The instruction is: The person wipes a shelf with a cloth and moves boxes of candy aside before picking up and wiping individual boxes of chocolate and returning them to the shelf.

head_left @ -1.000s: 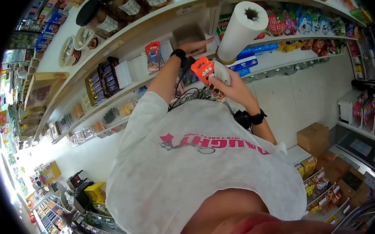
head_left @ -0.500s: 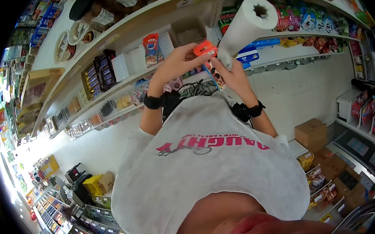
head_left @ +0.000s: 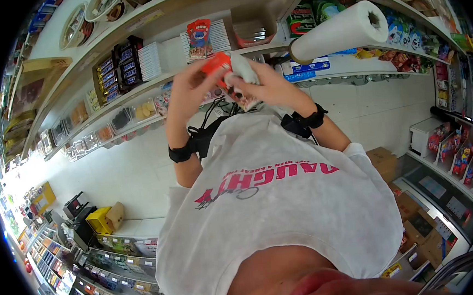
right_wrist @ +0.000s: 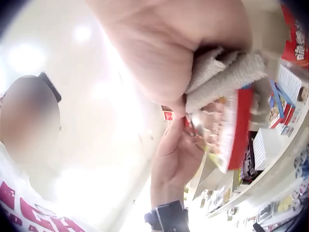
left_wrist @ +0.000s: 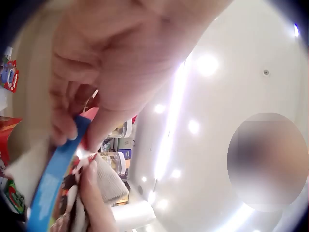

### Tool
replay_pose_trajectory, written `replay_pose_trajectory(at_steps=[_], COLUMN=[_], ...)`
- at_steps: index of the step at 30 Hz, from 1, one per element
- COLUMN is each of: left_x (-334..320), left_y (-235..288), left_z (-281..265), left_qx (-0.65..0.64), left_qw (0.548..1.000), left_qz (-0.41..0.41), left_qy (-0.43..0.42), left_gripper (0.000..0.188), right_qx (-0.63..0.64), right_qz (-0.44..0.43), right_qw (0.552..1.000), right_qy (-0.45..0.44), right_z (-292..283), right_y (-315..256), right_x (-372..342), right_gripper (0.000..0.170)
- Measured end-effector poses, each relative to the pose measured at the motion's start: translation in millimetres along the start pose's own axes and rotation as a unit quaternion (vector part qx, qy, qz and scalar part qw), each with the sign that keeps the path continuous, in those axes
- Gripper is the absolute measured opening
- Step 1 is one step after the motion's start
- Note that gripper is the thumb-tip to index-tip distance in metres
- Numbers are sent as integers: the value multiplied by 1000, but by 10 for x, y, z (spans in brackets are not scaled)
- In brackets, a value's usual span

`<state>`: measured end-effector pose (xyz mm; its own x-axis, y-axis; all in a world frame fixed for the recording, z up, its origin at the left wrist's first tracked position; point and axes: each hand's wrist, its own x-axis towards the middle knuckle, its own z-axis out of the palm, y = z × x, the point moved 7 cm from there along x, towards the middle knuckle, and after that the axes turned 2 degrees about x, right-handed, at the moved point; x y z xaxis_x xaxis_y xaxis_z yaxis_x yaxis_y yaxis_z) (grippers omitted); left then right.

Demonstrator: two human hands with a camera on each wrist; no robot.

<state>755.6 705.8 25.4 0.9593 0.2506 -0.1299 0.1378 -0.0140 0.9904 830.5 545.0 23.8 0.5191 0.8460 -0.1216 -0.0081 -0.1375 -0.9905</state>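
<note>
Both hands hold a snack box (head_left: 217, 65) in front of the chest, tilted, with an orange-red top. My left hand (head_left: 186, 93) pinches its upper part between thumb and fingers; the left wrist view shows the box's blue side (left_wrist: 57, 176) under those fingertips. On the other side, my right hand (head_left: 276, 90) grips the lower part together with a folded grey cloth (head_left: 243, 69). In the right wrist view the cloth (right_wrist: 227, 82) is bunched between palm and box, against the printed face. The right fingers are partly hidden behind cloth and box.
Behind the hands runs a shelf with a similar red-topped box (head_left: 200, 39), dark Snickers boxes (head_left: 127, 64) and a plastic bin (head_left: 254, 31). A white paper roll (head_left: 338, 33) juts out at the right. Lidded clear tubs (head_left: 120, 120) line the lower shelf.
My left hand has come back from the shelf bin and taken hold of the box by its top. Box, cloth and both hands have shifted left, and the box has turned.
</note>
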Motion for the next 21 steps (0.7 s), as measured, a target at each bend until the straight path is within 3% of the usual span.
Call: replay_pose_trajectory(at_steps=[3, 4, 7, 8, 11, 13, 15, 18, 21], left_x=[-62, -69, -100, -113, -172, -206, -233, -240, -192], left_y=[-48, 26, -162, -103, 13, -8, -114, -183, -255], left_z=[-31, -87, -124, -64, -82, -130, -197, -237, -174], left_qx=[9, 39, -17, -21, 28, 11, -2, 40, 19], left_qw=[998, 994, 994, 994, 992, 992, 989, 988, 995], left_qz=[-51, 1, -36, 34, -10, -41, -103, -122, -87], left_qy=[42, 98, 104, 99, 120, 118, 105, 89, 55], left_gripper=[40, 44, 41, 34, 36, 50, 53, 57, 58], right_qx=[38, 28, -64, -97, -191, -247, -252, -219, -157], right_qz=[-113, -30, -95, -120, -188, -222, -220, -206, -148], right_qw=[991, 997, 983, 980, 960, 941, 941, 951, 972], right_qy=[60, 60, 143, 127, 82, 58, 54, 74, 95], right_z=[111, 117, 144, 214, 453, 619, 697, 724, 662], right_y=[60, 71, 37, -7, -212, -273, -265, -186, 15], right_x=[132, 133, 196, 218, 286, 300, 309, 322, 357], right_gripper=[44, 44, 57, 63, 77, 81, 81, 81, 79])
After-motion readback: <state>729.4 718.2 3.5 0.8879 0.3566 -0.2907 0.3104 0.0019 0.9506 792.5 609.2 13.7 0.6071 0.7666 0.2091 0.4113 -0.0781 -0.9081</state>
